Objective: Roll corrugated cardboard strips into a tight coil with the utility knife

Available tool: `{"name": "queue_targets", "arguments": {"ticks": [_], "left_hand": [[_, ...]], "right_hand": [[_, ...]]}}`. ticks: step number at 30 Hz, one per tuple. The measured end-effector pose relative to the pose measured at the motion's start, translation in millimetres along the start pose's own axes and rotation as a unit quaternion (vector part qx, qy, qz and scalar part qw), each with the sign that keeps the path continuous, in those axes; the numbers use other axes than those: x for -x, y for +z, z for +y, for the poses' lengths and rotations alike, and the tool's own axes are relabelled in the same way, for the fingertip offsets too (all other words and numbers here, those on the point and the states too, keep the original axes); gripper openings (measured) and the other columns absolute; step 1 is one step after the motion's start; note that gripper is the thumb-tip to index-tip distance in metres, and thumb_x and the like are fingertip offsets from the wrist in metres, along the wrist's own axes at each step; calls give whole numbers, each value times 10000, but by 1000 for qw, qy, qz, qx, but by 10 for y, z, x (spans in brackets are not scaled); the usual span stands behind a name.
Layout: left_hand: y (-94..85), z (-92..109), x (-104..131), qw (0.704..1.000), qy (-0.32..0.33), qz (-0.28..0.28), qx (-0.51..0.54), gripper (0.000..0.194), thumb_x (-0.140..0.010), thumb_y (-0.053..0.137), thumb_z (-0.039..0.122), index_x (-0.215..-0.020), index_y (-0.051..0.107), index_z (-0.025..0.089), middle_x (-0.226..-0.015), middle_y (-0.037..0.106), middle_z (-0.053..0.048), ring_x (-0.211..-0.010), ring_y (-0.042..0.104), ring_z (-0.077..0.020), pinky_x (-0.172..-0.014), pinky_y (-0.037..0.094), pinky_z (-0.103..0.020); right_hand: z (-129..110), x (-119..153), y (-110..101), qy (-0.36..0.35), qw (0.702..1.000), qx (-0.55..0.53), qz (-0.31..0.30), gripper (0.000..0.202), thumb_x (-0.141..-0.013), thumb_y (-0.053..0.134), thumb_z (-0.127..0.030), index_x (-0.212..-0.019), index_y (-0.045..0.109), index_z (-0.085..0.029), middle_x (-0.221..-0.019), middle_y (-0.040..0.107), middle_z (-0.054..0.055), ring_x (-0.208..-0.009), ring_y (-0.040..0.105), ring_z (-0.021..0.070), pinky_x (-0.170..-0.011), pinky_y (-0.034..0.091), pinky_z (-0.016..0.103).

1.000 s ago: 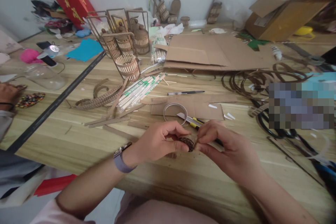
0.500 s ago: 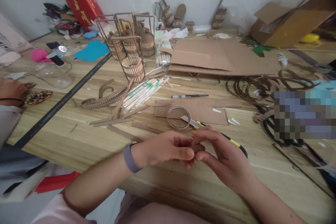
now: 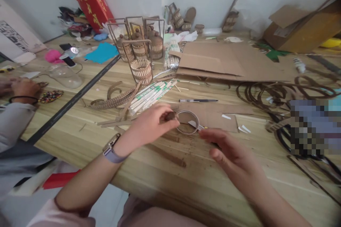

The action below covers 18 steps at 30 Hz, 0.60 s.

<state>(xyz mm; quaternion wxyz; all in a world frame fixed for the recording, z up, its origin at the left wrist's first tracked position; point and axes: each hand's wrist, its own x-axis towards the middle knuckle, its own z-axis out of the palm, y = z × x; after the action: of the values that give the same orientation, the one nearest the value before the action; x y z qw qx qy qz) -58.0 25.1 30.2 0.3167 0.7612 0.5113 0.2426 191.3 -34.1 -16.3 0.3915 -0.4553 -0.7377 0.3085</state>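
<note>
Now | coil: small brown cardboard roll, pinched at left hand fingertips above the table | ring: just right of coil, flat on table | right hand: empty, fingers loosely spread, near ring's right edge | left hand nearer.

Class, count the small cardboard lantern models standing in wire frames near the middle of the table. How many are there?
4 visible. One stands in front; three stand in a row behind it: left, middle, right. More may be hidden behind them.
</note>
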Motion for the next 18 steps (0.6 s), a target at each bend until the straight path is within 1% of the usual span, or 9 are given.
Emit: {"name": "queue_targets", "arguments": {"ticks": [1,3,4,5,8,13,15,16,18], "left_hand": [[-50,-60,-43,998,-16,16,-56,294,-864,610,445,-978,651,178,-1029,672,-71,-930,608,-229,-799,443,-333],[-114,-186,-122,989,-68,-11,-130,295,-874,576,466,-886,633,177,-810,648,-27,-747,581,-201,-656,392,-300],[-134,-240,-149,984,-90,-26,-153,321,-877,562,491,-817,620,181,-728,616,-8,-687,556,-189,-616,357,-289],[-149,-283,-163,982,-100,-25,-161,341,-875,558,499,-766,606,180,-691,597,-5,-665,542,-185,-599,333,-286],[-195,-347,-119,977,-118,-13,-178,383,-874,542,523,-696,573,185,-656,582,-9,-639,526,-183,-576,293,-283],[-297,-375,111,959,-161,11,-233,364,-870,541,502,-671,548,197,-646,593,-20,-630,551,-194,-560,297,-282],[-328,-393,199,954,-172,25,-245,339,-872,541,493,-722,580,191,-664,608,-29,-641,567,-208,-564,310,-284],[-340,-404,234,952,-172,43,-250,333,-875,537,497,-781,603,185,-690,624,-35,-657,578,-216,-578,330,-287],[-361,-430,285,946,-161,97,-264,362,-894,510,511,-910,629,169,-795,674,-63,-720,608,-228,-631,381,-295]], "right_hand": [[-16,-9,-1,1,1000,9,1,388,-917,535,-562,-1135,642,-259,-1027,731,81,-921,706,224,-763,588,343],[-62,-24,-1,-5,1000,21,0,362,-921,542,-541,-1104,656,-249,-963,741,76,-870,713,220,-739,590,344],[-84,-28,-2,-8,1000,26,-1,342,-925,546,-522,-1105,657,-252,-951,742,71,-859,716,216,-734,590,341],[-99,-28,-4,-11,999,30,-3,315,-930,549,-496,-1106,656,-257,-942,743,64,-850,717,211,-729,590,336],[-96,-15,-16,-8,999,38,-8,255,-934,557,-428,-1115,646,-272,-919,743,48,-826,722,201,-709,588,324],[-34,-3,-27,3,999,43,-3,229,-931,559,-399,-1113,638,-287,-892,741,30,-792,724,188,-665,583,299],[-42,-9,-28,-1,999,49,-2,211,-930,563,-389,-1099,643,-292,-867,739,19,-769,725,176,-651,578,282],[-53,-13,-29,-5,999,52,0,202,-928,567,-383,-1091,646,-294,-857,738,14,-761,725,170,-650,577,274],[-78,-17,-30,-14,998,57,1,189,-924,574,-371,-1076,655,-295,-840,734,7,-744,721,158,-651,576,262]]}}
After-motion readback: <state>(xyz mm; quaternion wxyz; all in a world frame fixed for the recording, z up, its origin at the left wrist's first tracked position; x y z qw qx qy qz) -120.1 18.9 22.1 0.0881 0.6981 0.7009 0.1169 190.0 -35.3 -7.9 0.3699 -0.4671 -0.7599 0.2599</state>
